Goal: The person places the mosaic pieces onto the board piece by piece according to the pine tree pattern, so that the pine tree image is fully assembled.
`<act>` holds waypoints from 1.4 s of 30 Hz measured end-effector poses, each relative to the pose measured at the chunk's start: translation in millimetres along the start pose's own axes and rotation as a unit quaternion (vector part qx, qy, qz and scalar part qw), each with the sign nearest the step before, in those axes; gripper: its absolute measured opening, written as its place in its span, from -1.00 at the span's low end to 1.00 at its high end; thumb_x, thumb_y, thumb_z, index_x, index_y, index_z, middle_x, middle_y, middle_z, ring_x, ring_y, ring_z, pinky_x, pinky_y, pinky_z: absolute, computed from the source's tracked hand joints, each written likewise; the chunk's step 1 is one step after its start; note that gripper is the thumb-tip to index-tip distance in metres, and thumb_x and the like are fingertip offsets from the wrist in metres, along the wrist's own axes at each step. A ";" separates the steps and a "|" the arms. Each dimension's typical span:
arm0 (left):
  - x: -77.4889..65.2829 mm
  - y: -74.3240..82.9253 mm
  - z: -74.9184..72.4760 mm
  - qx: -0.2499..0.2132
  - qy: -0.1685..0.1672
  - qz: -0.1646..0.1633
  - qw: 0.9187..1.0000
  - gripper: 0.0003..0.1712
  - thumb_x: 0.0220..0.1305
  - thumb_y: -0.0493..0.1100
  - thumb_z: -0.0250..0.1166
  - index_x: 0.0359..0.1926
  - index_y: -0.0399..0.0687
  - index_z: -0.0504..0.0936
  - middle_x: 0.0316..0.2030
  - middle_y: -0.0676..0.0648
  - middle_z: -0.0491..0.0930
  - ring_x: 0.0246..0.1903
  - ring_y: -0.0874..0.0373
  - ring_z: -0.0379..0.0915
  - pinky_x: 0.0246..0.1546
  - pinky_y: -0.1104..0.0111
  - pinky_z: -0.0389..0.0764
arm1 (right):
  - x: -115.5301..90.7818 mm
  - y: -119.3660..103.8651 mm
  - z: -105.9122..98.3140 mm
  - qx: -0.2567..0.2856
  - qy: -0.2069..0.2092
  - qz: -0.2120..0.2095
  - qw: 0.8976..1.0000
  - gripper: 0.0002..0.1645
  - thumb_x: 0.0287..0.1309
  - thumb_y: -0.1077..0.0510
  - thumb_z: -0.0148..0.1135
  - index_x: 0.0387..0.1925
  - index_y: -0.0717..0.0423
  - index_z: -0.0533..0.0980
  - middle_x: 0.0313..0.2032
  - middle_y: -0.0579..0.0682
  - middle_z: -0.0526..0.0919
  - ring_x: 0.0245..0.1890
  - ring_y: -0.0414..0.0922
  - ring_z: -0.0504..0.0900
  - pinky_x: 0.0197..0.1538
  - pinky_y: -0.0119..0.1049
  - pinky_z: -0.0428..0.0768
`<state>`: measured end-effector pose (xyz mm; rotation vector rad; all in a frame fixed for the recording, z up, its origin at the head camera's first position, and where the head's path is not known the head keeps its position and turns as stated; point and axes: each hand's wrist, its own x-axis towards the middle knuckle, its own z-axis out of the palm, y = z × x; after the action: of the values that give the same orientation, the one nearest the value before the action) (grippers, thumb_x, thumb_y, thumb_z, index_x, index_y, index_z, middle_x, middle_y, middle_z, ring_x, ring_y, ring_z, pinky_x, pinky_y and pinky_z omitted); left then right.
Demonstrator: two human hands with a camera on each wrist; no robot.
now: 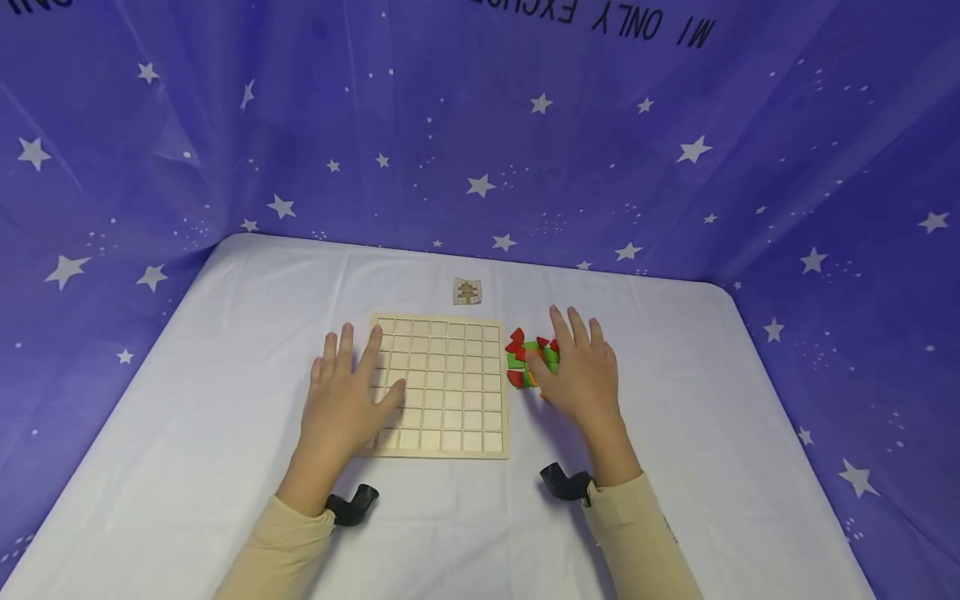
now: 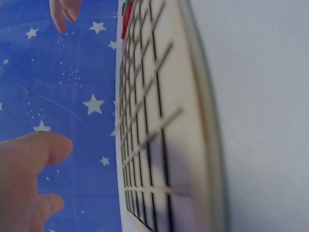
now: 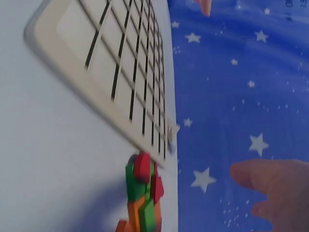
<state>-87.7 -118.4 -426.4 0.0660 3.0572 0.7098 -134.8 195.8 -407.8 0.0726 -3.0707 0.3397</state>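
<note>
A square wooden grid board [image 1: 442,392] lies on the white table, its cells bare where they show. My left hand [image 1: 345,408] is spread over the board's left edge, raised above it in the left wrist view, and holds nothing. A small heap of red, green and orange blocks [image 1: 516,362] sits just right of the board. Over that heap hovers my right hand [image 1: 581,375], fingers extended and thumb toward the blocks, hiding part of them. In the right wrist view the blocks [image 3: 142,169] are piled by the board's corner, apart from the thumb [image 3: 251,176].
Behind the board lies a small card [image 1: 467,292] with a brown tree-like pattern on a grid. The white tablecloth [image 1: 720,467] ends at a blue star-printed curtain [image 1: 480,125] at the back and sides. A black curved mount [image 1: 566,483] sticks out from each wrist.
</note>
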 end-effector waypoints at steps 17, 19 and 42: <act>-19.6 -41.0 28.5 -0.077 -0.008 0.027 0.997 0.19 0.29 0.38 0.15 0.58 -0.15 -0.25 0.57 -0.30 -0.21 0.56 -0.27 -0.36 0.49 -0.22 -0.06 | 25.6 58.3 20.8 0.044 -0.043 0.042 0.997 -0.17 0.33 -0.15 0.06 0.53 -0.06 0.10 0.46 0.19 0.22 0.40 0.31 0.23 0.30 0.41 0.30; -21.9 -43.5 31.9 -0.089 -0.010 0.027 0.996 0.24 0.25 0.41 0.19 0.58 -0.14 -0.26 0.58 -0.29 -0.22 0.57 -0.26 -0.38 0.50 -0.22 -0.09 | 28.3 61.2 24.5 0.051 -0.049 0.041 0.997 -0.20 0.34 -0.14 0.07 0.52 -0.06 0.14 0.46 0.18 0.23 0.40 0.30 0.23 0.31 0.40 0.31; -31.1 -51.9 52.5 -0.034 -0.020 0.074 0.997 0.68 -0.27 0.67 0.34 0.56 -0.25 -0.24 0.57 -0.26 -0.20 0.58 -0.18 -0.32 0.56 -0.05 -0.15 | 38.7 67.5 37.6 0.063 -0.031 -0.014 0.997 -0.60 0.34 0.03 0.23 0.16 0.01 0.59 0.12 0.14 0.59 0.16 0.19 0.49 0.23 0.18 0.49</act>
<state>-58.2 -143.2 -496.6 0.3049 3.0113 0.8074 -178.6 251.8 -456.9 0.1322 -3.1020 0.5382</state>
